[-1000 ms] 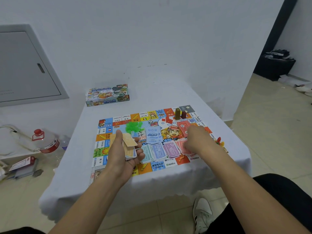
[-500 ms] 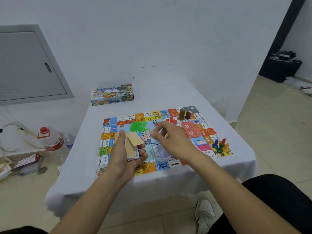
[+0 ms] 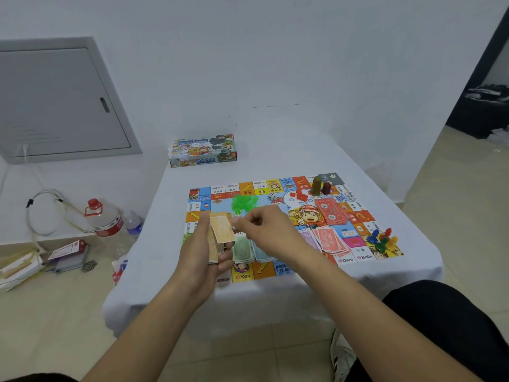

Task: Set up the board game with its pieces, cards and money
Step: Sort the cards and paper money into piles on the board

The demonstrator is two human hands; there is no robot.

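Holding a stack of tan paper money (image 3: pixel 217 238) over the board's near-left part, the left hand (image 3: pixel 201 252) grips it with fingers curled round the lower end, thumb up along the left side. The stack's long axis runs from near to far, its top note tilted toward the right. The right hand (image 3: pixel 264 230) pinches that top note's right edge with thumb and forefinger, other fingers curled. The game board (image 3: pixel 358 216) lies flat on the white tabletop (image 3: pixel 275 150), long side parallel to the near edge. Fanned green, blue, purple and red notes (image 3: pixel 330 241) lie in a row along the board's near side. Red cards (image 3: pixel 330 212) sit right of centre, green pieces (image 3: pixel 243 202) left of centre, pawns (image 3: pixel 381 239) at the near-right corner. The game box (image 3: pixel 202 150) is at the far-left corner.

A second ago the right hand was down on the red notes at the right; now it is at the stack.
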